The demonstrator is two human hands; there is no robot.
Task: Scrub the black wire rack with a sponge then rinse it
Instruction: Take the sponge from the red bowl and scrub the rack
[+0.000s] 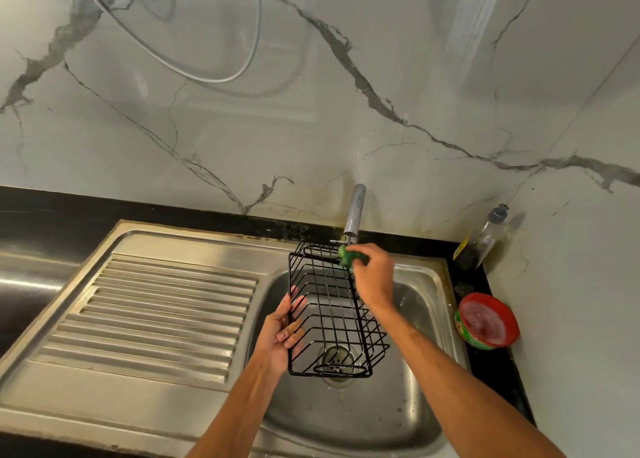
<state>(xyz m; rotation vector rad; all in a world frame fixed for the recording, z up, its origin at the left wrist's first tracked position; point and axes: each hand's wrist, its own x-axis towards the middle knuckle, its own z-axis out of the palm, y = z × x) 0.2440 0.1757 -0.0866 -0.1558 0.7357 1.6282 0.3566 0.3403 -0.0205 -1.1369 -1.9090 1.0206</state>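
Two hands working: left hand (282, 329) grip clamped on black wire rack (327, 313) side wires, right hand (372, 277) pinching sponge (348, 257). Rack likely light, stiff, slippery wet; hold frame edge

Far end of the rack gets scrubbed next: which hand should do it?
Right. The right hand grips the green sponge against the far end of the black wire rack, near the faucet. The left hand holds the rack's left side over the sink, so it likely serves best as support.
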